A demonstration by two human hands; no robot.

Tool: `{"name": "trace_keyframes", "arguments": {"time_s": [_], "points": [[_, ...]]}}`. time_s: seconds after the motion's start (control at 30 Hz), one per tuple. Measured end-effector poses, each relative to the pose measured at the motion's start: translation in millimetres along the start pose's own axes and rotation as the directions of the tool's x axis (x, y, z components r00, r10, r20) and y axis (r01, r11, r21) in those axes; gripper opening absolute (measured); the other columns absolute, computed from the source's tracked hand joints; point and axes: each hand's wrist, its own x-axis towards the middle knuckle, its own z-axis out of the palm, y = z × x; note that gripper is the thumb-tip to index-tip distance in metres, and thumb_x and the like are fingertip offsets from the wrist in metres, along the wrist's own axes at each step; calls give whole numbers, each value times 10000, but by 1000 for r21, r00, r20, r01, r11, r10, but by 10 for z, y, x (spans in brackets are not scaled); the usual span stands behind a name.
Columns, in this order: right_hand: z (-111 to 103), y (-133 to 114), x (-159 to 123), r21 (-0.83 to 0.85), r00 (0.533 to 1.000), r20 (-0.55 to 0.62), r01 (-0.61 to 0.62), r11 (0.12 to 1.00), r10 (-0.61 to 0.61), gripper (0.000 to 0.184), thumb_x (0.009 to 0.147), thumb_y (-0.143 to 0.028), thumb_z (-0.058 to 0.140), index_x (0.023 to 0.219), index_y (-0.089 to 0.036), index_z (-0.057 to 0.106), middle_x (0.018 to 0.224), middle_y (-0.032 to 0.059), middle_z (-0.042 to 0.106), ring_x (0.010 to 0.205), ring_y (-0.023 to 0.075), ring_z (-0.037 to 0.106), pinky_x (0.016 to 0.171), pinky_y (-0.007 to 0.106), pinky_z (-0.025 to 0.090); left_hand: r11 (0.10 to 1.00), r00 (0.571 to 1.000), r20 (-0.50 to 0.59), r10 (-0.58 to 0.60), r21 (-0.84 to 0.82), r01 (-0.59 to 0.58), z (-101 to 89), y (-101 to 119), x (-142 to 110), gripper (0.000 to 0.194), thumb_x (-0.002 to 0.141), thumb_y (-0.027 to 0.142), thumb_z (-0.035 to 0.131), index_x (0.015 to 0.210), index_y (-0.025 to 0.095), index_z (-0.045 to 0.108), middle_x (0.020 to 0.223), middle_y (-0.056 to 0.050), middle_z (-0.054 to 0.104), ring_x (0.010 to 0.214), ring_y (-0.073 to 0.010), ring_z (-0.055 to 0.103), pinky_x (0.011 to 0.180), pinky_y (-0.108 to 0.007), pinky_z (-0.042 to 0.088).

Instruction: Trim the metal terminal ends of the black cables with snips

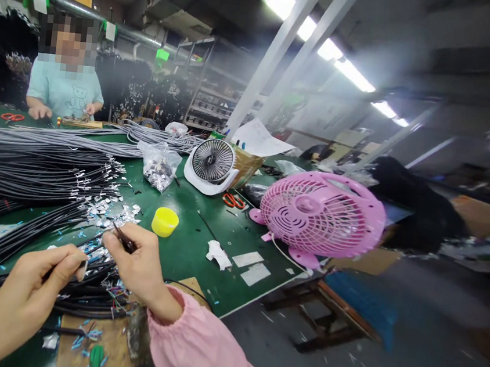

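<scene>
My left hand (39, 281) is closed in a pinch above the black cables, at the lower left. A small pale piece (81, 272) shows at its fingertips; I cannot make out its kind. Just to its right, my right hand (138, 260) is closed around a slim dark pointed tool (124, 240) that looks like tweezers, mostly hidden by the fingers. Beneath and behind both hands lie bundles of black cables (31, 175), their ends showing silver foil (94, 205) and thin coloured wires (117, 298).
On the green table (188, 224) are a yellow tub (165, 222), a plastic bag (159, 168), a white fan (211, 168), orange scissors (233, 200) and a pink fan (320, 215). A green-handled tool (95, 360) lies on a board (69, 358). Across the table sits a person (66, 89).
</scene>
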Motion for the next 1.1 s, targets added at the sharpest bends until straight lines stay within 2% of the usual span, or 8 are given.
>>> {"name": "trace_keyframes", "arguments": {"time_s": [0.1,0.23,0.5,0.67,0.77,0.83,0.97,1.1], "points": [[1,-12,-6,16,1000,-11,13,1000,-13,365,849,-310,772,549,-187,604,547,-55,481,539,101,429,512,233,350,999,998,-53,-40,6,40,-19,-13,4,657,881,798,506,555,255,682,485,13,677,406,-148,613,377,-198,473],[0,-15,-36,28,976,3,218,976,-218,122,861,-236,778,750,-186,779,611,-28,585,552,111,479,540,239,413,999,992,-123,-41,7,43,-4,-52,-8,574,852,763,578,612,267,739,551,4,746,495,-171,705,457,-192,545],[-23,91,-112,-132,923,37,383,914,-382,155,966,-215,637,845,-192,731,728,32,667,622,150,563,596,263,510,1000,978,-207,2,29,4,27,-115,-85,479,849,731,651,756,287,809,618,32,793,489,-140,720,460,-157,542],[-6,42,-111,23,994,82,75,997,-77,156,921,-251,666,779,-195,698,634,-24,553,559,126,473,526,246,419,997,978,-207,-12,-73,-3,58,-114,-81,375,866,615,695,964,282,836,610,37,750,521,-137,727,524,-167,587],[22,49,-101,157,958,230,-212,965,173,212,936,-318,680,771,-186,698,555,-61,466,484,100,396,461,229,325,993,985,-159,72,-81,-86,51,-41,-56,358,918,579,655,852,291,856,586,16,692,516,-139,673,506,-196,585],[36,56,-111,186,932,282,-287,940,229,229,940,-352,688,787,-181,701,560,-59,487,471,95,392,452,230,306,987,982,-155,106,-104,-123,45,-3,-48,372,934,577,654,798,295,856,601,2,695,530,-140,669,483,-190,571],[29,23,-151,116,991,118,-70,991,56,124,887,-261,684,786,-192,709,649,-26,576,565,121,485,533,248,378,987,973,-203,110,-94,-131,51,-22,-55,267,940,517,690,861,320,851,665,28,741,581,-117,716,538,-139,574],[5,-43,-129,60,991,28,128,990,-130,71,845,-208,683,783,-194,715,709,1,633,649,151,566,619,270,454,990,970,-198,141,-2,-144,26,-86,-59,286,933,548,689,821,327,833,654,60,772,539,-101,720,524,-115,554]]}}
